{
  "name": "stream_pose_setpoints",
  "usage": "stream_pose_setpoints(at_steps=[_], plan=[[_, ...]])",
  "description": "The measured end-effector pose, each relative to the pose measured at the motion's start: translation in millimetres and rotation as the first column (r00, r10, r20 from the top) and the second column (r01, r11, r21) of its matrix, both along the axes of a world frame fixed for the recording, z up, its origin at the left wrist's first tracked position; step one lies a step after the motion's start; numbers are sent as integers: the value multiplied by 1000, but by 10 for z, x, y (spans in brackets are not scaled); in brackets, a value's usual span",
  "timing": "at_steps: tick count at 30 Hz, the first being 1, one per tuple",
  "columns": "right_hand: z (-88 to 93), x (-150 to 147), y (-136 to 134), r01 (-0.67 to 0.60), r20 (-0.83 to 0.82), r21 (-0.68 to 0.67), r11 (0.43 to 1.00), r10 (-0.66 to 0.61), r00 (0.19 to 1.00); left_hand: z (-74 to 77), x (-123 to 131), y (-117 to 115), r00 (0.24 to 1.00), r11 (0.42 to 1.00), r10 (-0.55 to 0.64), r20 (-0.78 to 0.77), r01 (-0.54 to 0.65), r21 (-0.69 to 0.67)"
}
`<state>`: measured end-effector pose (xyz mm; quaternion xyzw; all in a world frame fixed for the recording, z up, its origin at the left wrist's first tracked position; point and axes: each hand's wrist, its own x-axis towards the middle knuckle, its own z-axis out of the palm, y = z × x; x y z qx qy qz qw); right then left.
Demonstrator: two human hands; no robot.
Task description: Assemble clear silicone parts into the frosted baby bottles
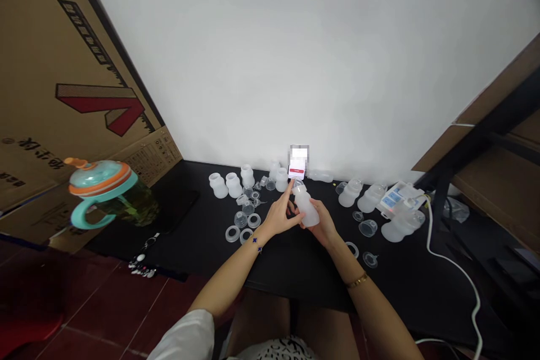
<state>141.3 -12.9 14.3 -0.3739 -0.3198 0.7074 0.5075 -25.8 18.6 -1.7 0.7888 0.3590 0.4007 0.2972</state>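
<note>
Above the middle of the black table, a frosted white baby bottle point(307, 211) with a clear top is held tilted away from me. My left hand point(276, 218) is closed on its left side, index finger stretched up by the clear top and thumb against the body. My right hand point(324, 225) wraps around the bottle's right side, its fingers partly hidden behind it. Left of my hands lie clear domed caps point(241, 219) and white collar rings point(232, 233). Bottle bodies without tops point(234, 184) stand behind these. A lit phone point(297, 166) leans at the wall.
Capped bottles point(350, 193) lie on the right, near a white box-shaped device point(400, 198) and a white cable point(447, 259). A teal-handled drinking jug point(109, 191) stands left, beside a big cardboard box point(54, 67). A white wall point(295, 56) closes off the table's back.
</note>
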Motion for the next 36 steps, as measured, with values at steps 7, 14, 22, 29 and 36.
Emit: stream_pose_setpoints(at_steps=[7,14,22,29,36], plan=[[44,33,3,-16,59,27,1000,15,998,18,13,-24,1000,1000,18,-21,-18,-1],[30,45,16,-11,50,44,999,9,999,21,6,-27,999,1000,21,-40,-20,16],[47,47,15,21,28,9,1000,-21,999,34,10,-36,998,1000,10,-59,-9,15],[-44,84,62,46,45,25,999,-47,998,54,43,-62,998,1000,-11,-62,11,0],[-119,51,76,199,99,50,979,-203,974,9,71,-72,1000,994,5,-11,-4,108]])
